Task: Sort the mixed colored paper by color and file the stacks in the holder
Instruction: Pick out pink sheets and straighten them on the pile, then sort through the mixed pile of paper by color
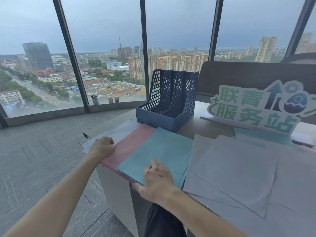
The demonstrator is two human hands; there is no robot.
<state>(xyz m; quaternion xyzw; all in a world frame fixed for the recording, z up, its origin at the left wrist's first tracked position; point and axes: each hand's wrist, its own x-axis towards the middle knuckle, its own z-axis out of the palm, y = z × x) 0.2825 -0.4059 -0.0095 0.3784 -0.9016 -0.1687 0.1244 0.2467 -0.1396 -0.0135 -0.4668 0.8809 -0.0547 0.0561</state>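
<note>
In the head view, the right hand [158,178] grips the near edge of the teal stack [153,156], fingers curled on top of the sheets and the thumb tucked at the corner that overhangs the desk [201,132]. The left hand [102,147] lies on the far left edge of the pink stack [130,144], its fingers bent down onto the paper where it meets the white stack [111,134]; whether it pinches the sheets or only presses them is hard to tell.

The teal stack sits on top of the pink one, offset to the right, and the pink overlaps the white sheets at the desk's left corner. To the right lie loose white or pale grey sheets [236,168], fanned and overlapping, with more teal and pink paper [261,135] showing under a green lettered sign [256,108]. The blue holder [171,103] stands just behind the stacks, its compartments apparently empty.

Sorting looks only partly done: three colour stacks are formed on the left, yet mixed paper remains on the right. The step in hand seems to be squaring or lifting the teal stack. The next move calls for a firm two-sided hold so the sheets do not splay, then tipping the stack upright and sliding it into one compartment.
</note>
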